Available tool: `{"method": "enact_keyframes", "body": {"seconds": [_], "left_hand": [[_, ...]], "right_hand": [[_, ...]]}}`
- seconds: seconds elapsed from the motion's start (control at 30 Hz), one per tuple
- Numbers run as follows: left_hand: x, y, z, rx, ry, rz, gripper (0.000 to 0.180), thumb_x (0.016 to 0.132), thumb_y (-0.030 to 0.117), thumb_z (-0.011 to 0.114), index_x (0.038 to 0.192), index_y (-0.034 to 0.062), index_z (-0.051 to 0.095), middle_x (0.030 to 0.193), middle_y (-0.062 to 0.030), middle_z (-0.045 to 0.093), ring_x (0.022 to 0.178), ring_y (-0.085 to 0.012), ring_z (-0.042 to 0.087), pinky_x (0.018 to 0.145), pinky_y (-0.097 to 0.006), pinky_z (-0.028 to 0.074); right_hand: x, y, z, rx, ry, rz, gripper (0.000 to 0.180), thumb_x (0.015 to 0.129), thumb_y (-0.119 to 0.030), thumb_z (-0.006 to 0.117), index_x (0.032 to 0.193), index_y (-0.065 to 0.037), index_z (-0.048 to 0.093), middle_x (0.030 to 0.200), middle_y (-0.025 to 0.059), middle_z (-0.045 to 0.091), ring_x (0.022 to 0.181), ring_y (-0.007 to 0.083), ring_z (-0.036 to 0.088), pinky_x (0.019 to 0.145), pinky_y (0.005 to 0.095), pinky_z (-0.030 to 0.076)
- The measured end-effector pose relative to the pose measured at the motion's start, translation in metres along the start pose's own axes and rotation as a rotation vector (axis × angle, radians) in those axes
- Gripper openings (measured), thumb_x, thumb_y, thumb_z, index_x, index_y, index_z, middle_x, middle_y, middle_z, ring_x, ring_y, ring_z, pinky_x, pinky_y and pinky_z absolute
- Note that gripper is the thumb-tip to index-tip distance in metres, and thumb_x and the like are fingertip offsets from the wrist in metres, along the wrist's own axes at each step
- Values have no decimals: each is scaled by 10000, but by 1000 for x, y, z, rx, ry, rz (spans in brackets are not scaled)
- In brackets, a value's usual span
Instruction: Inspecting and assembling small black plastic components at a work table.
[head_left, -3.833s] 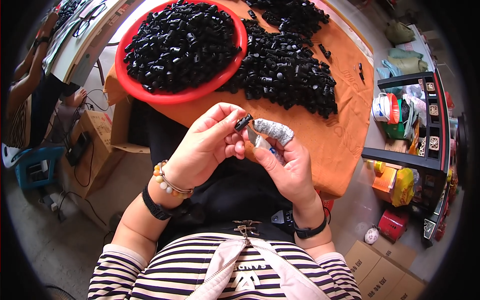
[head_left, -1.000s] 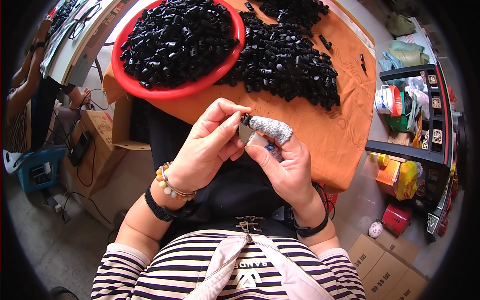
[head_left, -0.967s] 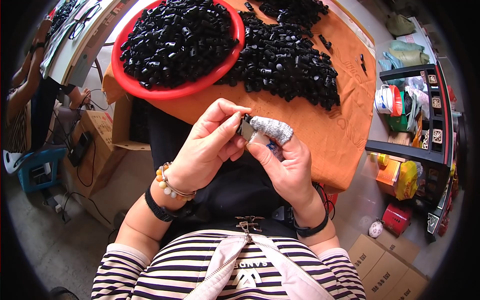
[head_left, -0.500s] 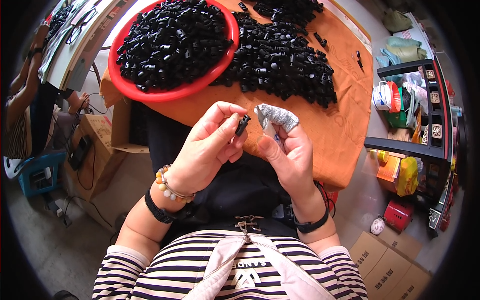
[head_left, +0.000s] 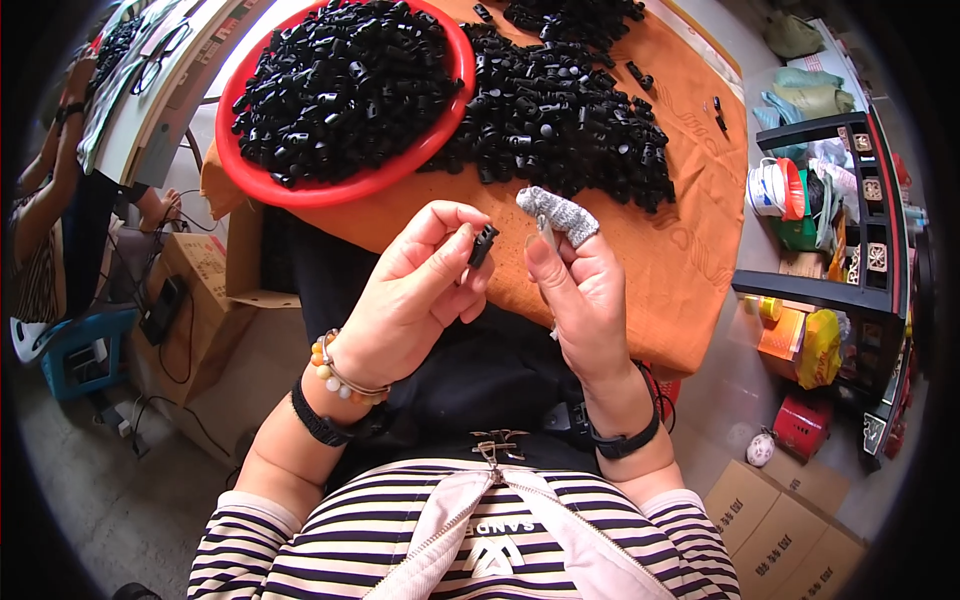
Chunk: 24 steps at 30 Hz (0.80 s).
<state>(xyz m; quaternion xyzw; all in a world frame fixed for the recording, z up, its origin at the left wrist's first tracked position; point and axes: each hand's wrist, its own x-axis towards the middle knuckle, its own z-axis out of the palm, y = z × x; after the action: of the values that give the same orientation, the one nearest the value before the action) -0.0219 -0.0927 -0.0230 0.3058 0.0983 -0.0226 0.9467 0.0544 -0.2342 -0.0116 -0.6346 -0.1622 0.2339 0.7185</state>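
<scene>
- The left hand (head_left: 425, 275) is narrowed to a pinch, its thumb and fingertips holding a small black cylinder-shaped plastic piece (head_left: 482, 245) that stands tilted, with its upper end toward the orange cloth.
- The right hand (head_left: 590, 300) is just beside the left one, apart from it and from the plastic piece. Its index finger wears a grey knitted finger sleeve (head_left: 565, 217).
- Between the right thumb and that sleeved finger is pinched a thin, pale, flat tool (head_left: 545, 234), seen nearly edge-on; most of it is hidden, so its full shape I cannot tell.
- Both hands are raised over the near edge of the orange patterned cloth (head_left: 675, 285) that covers the table.
- Beyond the left hand sits a round red plastic basin (head_left: 300, 196), heaped with black plastic pieces (head_left: 350, 95) of a similar kind.
- Right of the basin, a broad loose pile of black pieces (head_left: 570, 125) lies directly on the cloth, with two slim dark pieces (head_left: 720, 115) well apart from it.
- A string of orange and white beads (head_left: 328, 375) circles the left wrist, and a black band (head_left: 628, 440) the right.
- At far left, near a blue plastic stool (head_left: 88, 350), another person's forearm (head_left: 65, 145) shows.
</scene>
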Motion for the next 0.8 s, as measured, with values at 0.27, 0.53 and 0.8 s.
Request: {"method": "enact_keyframes", "body": {"seconds": [0.27,0.53,0.8], "left_hand": [[-2,2,2,39,29,-6,312,957,223,416,1216,51,437,756,-7,494,636,-70,432,595,-224,393],[-2,-2,1,-7,-13,-55,287,954,219,425,1185,52,462,785,4,513,675,-66,467,592,-222,390],[-3,-4,-3,-6,-56,-45,327,926,174,486,1221,37,460,908,11,541,755,-54,497,627,-226,415]], "right_hand": [[-3,0,2,-21,-62,20,404,859,-138,617,1196,23,462,1100,60,548,957,61,503,836,192,410],[-4,-3,6,71,-88,52,406,854,-115,619,1193,36,454,1045,57,560,931,72,525,820,206,435],[-2,-2,8,136,-87,75,390,861,-95,604,1194,35,449,984,50,569,803,59,549,760,192,460]]}}
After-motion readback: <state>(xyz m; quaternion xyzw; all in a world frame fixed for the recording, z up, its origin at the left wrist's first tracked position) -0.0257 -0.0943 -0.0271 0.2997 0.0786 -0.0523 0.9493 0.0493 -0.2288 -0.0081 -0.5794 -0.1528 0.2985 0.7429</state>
